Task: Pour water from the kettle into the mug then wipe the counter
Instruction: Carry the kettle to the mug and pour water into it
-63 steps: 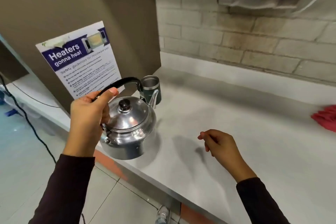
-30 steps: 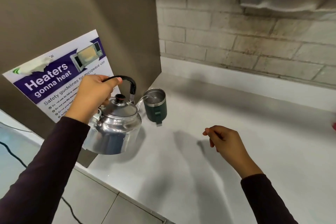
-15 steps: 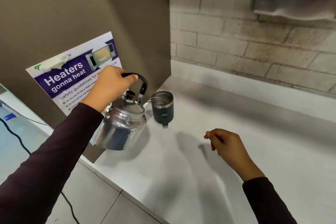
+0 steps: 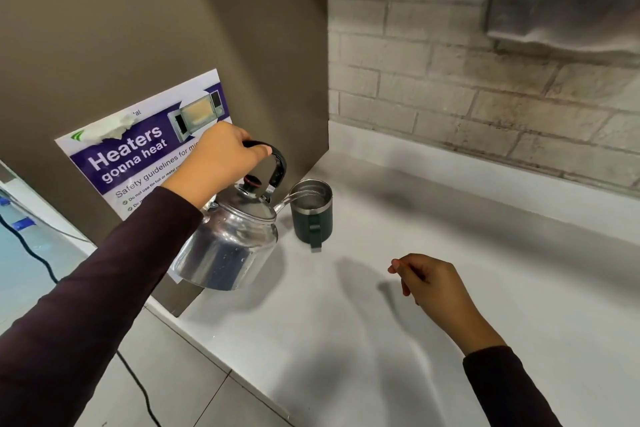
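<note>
Pouring is underway: left hand [image 4: 221, 158] grips the tilted kettle [image 4: 228, 243] over the centre-frame mug [image 4: 312, 215]; right hand [image 4: 433, 284], loosely curled and empty, must next find a cloth.

Shared workplace kitchenette: microwave safety poster [image 4: 145, 146] taped to the panel behind the left hand's fingers [image 4: 256, 150], white counter [image 4: 433, 288], painted brick wall [image 4: 450, 80].

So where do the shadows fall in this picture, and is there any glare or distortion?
Head view: soft shadows of both arms lie on the white counter, toward the person; the shiny steel kettle shows bright reflections; the wide lens tilts the brown panel and brick wall.
</note>
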Available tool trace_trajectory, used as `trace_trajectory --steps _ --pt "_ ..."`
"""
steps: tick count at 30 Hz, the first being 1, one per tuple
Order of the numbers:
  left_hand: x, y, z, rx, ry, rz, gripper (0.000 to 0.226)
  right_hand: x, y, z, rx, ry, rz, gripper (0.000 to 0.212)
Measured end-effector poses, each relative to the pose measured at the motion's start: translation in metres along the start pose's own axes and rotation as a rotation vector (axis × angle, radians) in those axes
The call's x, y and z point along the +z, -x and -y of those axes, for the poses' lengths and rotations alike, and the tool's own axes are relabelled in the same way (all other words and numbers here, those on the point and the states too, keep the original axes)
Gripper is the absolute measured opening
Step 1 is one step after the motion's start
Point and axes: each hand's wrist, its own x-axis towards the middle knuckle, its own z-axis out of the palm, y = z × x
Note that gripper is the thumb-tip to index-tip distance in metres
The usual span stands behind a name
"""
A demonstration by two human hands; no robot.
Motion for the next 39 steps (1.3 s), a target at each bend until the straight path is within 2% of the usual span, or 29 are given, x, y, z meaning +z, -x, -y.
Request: trace_trajectory --steps 14,29,32,36,39 --pt "-0.004 -0.002 -0.002 0.003 -0.068 0.041 0.035 0.001 -0.003 0.004 0.011 0.004 0.006 0.025" --pt "-0.008 0.003 0.010 0.009 0.033 0.004 0.034 0.007 -0.002 0.006 -0.002 0.003 0.005 0.025" --pt "-0.007 0.007 0.026 -0.021 0.145 -0.034 0.031 0.010 0.000 0.007 -0.002 -0.014 0.004 0.025" --pt "0.003 0.019 0.057 -0.134 0.578 -0.007 0.018 0.013 0.001 0.007 0.011 -0.029 -0.004 0.026" --pt "0.016 0.032 0.077 -0.173 0.765 -0.048 0.016 0.016 0.003 0.008 0.027 -0.035 -0.015 0.027"
